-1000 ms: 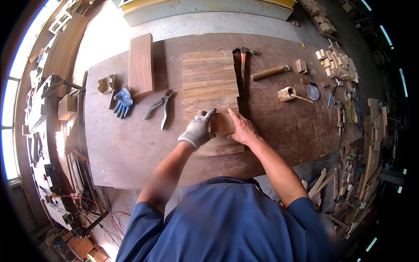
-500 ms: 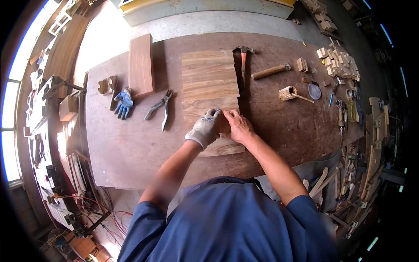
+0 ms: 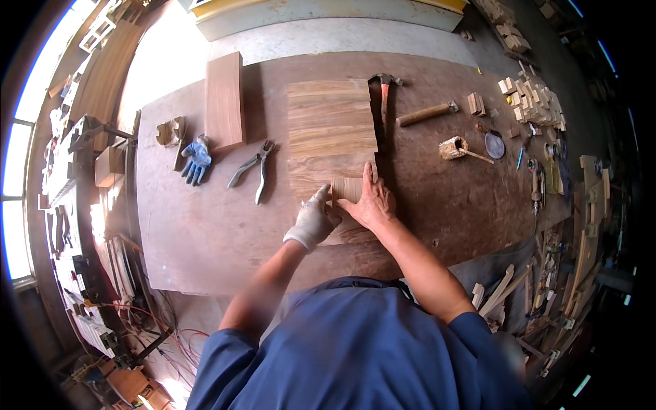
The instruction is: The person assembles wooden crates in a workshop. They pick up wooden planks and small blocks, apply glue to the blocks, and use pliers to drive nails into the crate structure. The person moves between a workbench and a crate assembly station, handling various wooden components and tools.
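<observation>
A small striped wooden block (image 3: 347,188) lies on the lower part of a wooden panel (image 3: 328,126) made of joined strips. My left hand (image 3: 314,220), in a grey-white work glove, presses its fingers against the block's left side. Bare, my right hand (image 3: 374,203) frames the opposite side: the thumb is at the near edge and the index finger stretches along the right edge. Between them the two hands hold the block down on the panel. The undersides of my fingers are hidden.
On the brown worktable (image 3: 205,239) lie pliers (image 3: 257,171), a blue glove (image 3: 197,162), and a thick board (image 3: 225,102). A claw hammer (image 3: 385,96), a wooden-handled mallet (image 3: 427,113), a pot with a stick (image 3: 454,147), and stacked small blocks (image 3: 536,102) are beyond and right.
My hands have moved apart from close together over the block, uncovering its top. The left hand has drawn left and nearer; my right index finger has straightened.
</observation>
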Demonstrator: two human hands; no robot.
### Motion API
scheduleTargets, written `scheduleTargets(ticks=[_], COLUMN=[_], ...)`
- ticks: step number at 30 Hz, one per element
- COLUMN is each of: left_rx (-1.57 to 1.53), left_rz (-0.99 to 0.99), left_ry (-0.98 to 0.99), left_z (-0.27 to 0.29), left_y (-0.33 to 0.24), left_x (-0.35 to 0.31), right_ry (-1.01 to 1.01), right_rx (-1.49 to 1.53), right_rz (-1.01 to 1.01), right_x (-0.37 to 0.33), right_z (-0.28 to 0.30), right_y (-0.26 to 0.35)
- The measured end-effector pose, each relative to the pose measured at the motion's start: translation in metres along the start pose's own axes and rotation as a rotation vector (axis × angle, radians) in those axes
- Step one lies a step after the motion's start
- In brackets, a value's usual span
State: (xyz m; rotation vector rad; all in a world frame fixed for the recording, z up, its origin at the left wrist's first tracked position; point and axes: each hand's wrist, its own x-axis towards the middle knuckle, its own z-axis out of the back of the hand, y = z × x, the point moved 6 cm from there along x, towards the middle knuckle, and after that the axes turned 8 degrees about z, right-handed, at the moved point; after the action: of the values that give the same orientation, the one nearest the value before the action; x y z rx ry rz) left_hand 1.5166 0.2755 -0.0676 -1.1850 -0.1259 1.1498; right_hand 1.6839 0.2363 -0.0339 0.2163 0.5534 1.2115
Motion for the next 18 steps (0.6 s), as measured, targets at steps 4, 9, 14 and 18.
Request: scheduleTargets(ticks=[4,9,14,18], left_rx=[-0.142,-0.373,-0.448,-0.063], left_rz=[0.11,0.161,0.096,-0.116], left_ry=[-0.004,0.111,0.126,-0.007], left_z=[-0.004,-0.016,-0.033,-0.014], left_y=[-0.003,-0.005,0.025,-0.012], left_x=[-0.005,-0.011,0.001,-0.015], right_ry=[-0.053,-0.014,-0.015,-0.311], right_rx=[-0.027,-0.106,-0.135,-0.046], right_rz=[-0.039,-0.016,0.021,0.023], right_x=[0.002,0.001,-0.002,0.006], right_z=[-0.001,0.005,0.005,0.025], right_y=[0.007,0.002,-0.005,-0.054])
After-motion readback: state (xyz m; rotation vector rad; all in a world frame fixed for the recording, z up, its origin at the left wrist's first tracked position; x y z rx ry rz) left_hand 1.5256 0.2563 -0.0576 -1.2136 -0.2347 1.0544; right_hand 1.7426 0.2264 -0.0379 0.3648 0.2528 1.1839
